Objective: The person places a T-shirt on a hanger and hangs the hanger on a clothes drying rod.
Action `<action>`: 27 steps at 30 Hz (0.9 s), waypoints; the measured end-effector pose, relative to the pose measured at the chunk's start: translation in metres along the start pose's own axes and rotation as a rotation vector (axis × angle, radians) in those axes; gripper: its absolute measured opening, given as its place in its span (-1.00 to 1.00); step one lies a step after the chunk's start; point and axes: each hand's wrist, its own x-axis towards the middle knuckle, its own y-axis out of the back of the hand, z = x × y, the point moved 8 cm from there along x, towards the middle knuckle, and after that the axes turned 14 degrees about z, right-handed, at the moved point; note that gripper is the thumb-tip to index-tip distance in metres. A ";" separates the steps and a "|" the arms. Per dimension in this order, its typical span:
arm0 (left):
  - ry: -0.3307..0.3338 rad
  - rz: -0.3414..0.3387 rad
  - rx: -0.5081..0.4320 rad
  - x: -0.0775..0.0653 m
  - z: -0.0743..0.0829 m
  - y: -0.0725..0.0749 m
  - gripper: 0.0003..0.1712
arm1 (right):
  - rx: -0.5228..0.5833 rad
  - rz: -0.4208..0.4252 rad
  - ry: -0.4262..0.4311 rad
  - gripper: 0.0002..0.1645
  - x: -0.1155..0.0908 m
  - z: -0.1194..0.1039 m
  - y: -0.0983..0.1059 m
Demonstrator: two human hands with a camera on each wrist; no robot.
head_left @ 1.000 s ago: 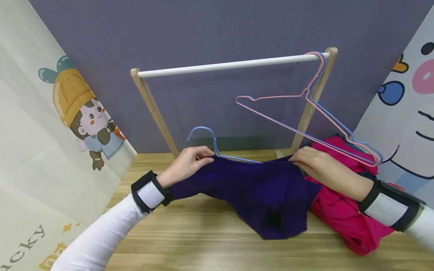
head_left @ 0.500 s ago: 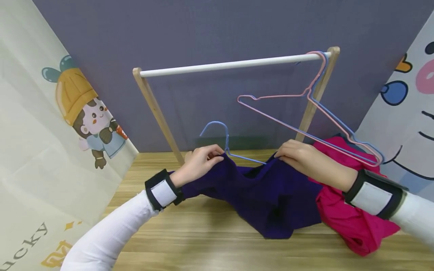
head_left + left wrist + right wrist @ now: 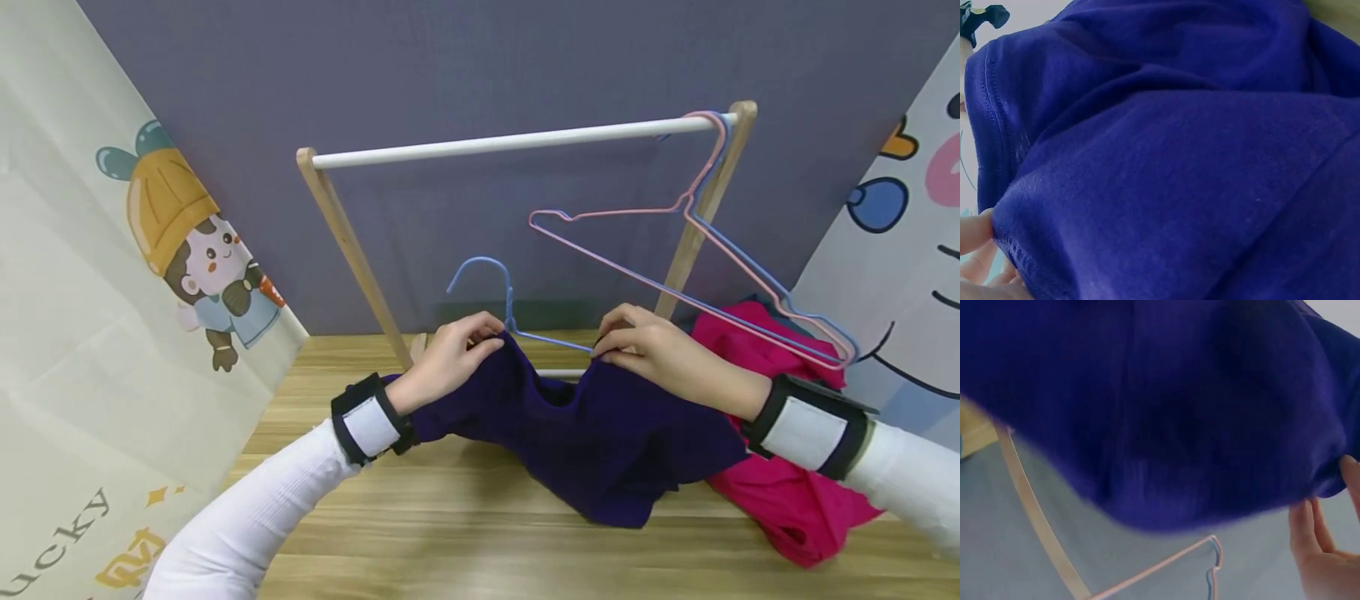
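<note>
A dark purple T-shirt (image 3: 600,425) hangs bunched from both hands over the table. My left hand (image 3: 453,354) pinches its neckline beside the neck of a blue wire hanger (image 3: 551,340). On the other side of the sagging neckline, my right hand (image 3: 648,354) pinches the edge between thumb and fingers, right at the hanger's visible arm. The hanger's hook stands up above the cloth; its lower part is hidden. In the left wrist view, purple cloth (image 3: 1179,187) with a stitched edge fills most of the picture. In the right wrist view, fingers (image 3: 1304,531) hold the cloth's edge.
Behind the hands stands a wooden rack with a white rail (image 3: 510,144). A pink hanger (image 3: 622,265) and another blue hanger (image 3: 757,267) hang at its right end. Bright pink clothing (image 3: 795,500) lies heaped on the wooden table (image 3: 420,542) at right.
My right hand has moved left along the neckline, closer to my left hand, and the neckline now sags between them. My left hand and the blue hanger have shifted right and slightly up.
</note>
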 end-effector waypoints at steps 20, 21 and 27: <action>0.084 0.008 0.050 0.001 -0.011 0.006 -0.85 | -0.123 -0.056 -0.211 -0.84 -0.017 0.020 -0.002; 0.088 0.004 0.064 0.001 -0.012 0.007 -0.85 | -0.125 -0.043 -0.205 -0.83 -0.018 0.020 0.000; 0.110 -0.009 0.061 -0.001 -0.020 0.011 -0.84 | -0.134 0.023 -0.226 -0.81 -0.020 0.020 0.010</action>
